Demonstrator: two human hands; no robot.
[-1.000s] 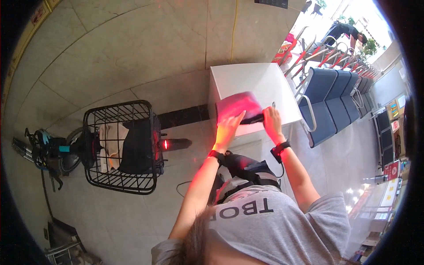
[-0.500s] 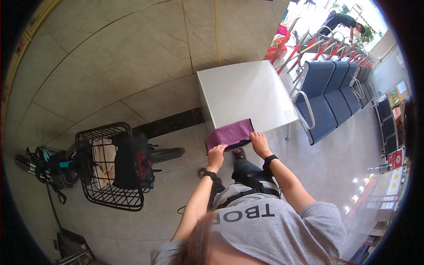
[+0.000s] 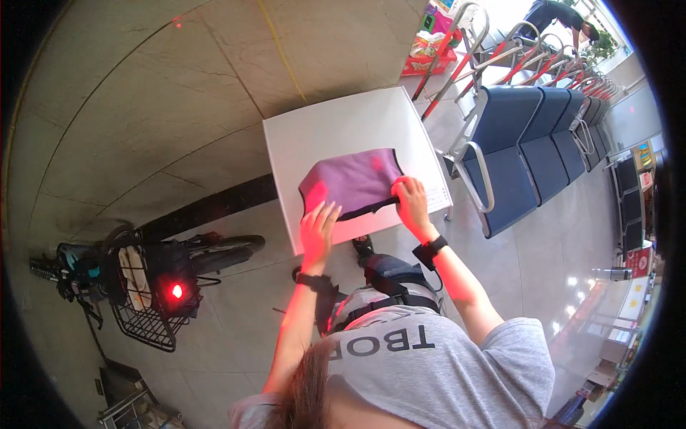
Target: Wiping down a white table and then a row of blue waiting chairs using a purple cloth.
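Observation:
A purple cloth (image 3: 357, 182) with dark edging lies spread over the near part of a white table or box (image 3: 343, 118). My left hand (image 3: 318, 232) grips its near left corner with the fingertips, the thumb hidden. At the near right corner, my right hand (image 3: 412, 204) pinches the dark edge between curled fingers. Reddish light falls on the cloth, both hands and my left forearm.
A bicycle (image 3: 221, 250) with a black wire basket (image 3: 150, 327) and a glowing red light stands at left. Blue linked seats (image 3: 507, 179) are to the right, metal-framed racks (image 3: 529, 57) behind them. Farther back, a person (image 3: 561, 18) bends over. A tiled wall runs along the far left.
Both hands have moved forward and left in the picture, carrying the purple cloth from the white surface's front edge onto its top. Red light now shows on the bicycle and my arms.

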